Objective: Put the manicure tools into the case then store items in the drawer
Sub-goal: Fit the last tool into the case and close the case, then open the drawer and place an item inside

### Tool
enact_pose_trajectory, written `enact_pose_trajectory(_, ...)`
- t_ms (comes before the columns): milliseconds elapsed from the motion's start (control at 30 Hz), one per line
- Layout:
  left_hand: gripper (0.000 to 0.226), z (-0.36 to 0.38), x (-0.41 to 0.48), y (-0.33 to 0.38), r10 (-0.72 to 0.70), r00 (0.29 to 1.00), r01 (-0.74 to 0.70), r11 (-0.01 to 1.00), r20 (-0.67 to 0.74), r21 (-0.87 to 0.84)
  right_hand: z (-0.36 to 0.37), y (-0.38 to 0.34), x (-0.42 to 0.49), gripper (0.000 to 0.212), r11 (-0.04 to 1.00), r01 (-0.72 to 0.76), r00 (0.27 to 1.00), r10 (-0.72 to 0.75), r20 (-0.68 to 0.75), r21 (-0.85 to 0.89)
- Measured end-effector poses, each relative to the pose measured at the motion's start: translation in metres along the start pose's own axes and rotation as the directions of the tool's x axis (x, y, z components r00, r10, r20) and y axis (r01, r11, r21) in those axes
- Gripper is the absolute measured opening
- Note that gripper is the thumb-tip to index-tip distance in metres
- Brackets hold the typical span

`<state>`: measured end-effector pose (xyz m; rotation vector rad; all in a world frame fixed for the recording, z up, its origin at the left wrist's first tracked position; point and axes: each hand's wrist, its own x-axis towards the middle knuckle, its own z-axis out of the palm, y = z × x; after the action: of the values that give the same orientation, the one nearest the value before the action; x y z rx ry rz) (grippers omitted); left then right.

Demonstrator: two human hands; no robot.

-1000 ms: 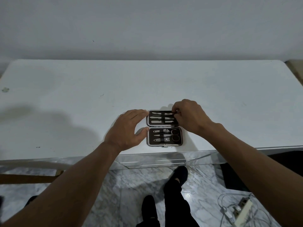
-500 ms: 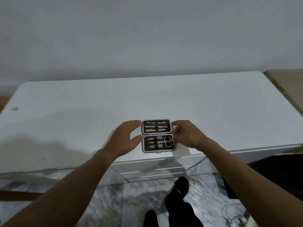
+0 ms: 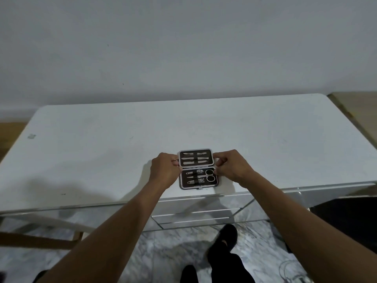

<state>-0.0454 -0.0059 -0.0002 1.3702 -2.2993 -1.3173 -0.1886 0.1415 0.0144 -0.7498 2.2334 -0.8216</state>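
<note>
Both arms stretched forward, side by side. Left hand (image 3: 164,172) and right hand (image 3: 232,167) a little apart, backs up, fingers curled in toward each other, pinching.

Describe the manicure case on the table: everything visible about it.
The manicure case lies open and flat near the front edge of the white table, above the drawers. It is a small, rounded rectangular case with a light rim, dark lining and two hinged halves. The far half holds slim metal tools under a dark strap; the near half holds scissors, clippers and files. The left hand and right hand grip the far half's side edges.
</note>
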Motion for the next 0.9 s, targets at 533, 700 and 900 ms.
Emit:
enact_pose_trajectory(533, 0.032, 0.002, -0.011, -0.006, 0.068, 0.993, -0.086, 0.978, -0.096, -0.191, 0.011, 0.006, -0.014, 0.019, 0.93, -0.007, 0.984, 0.071, -0.161, 0.367)
enact_pose_trajectory(700, 0.022, 0.003, -0.02, -0.011, 0.109, 0.987, -0.13, 0.971, -0.114, -0.202, 0.012, 0.004, -0.022, 0.025, 0.878, -0.005, 0.982, 0.096, -0.166, 0.478)
enact_pose_trajectory(900, 0.047, 0.002, -0.043, -0.031, 0.227, 0.972, -0.202, 0.943, 0.067, -0.264, 0.02, 0.015, -0.036, 0.023, 0.915, 0.032, 0.974, 0.062, -0.218, 0.401)
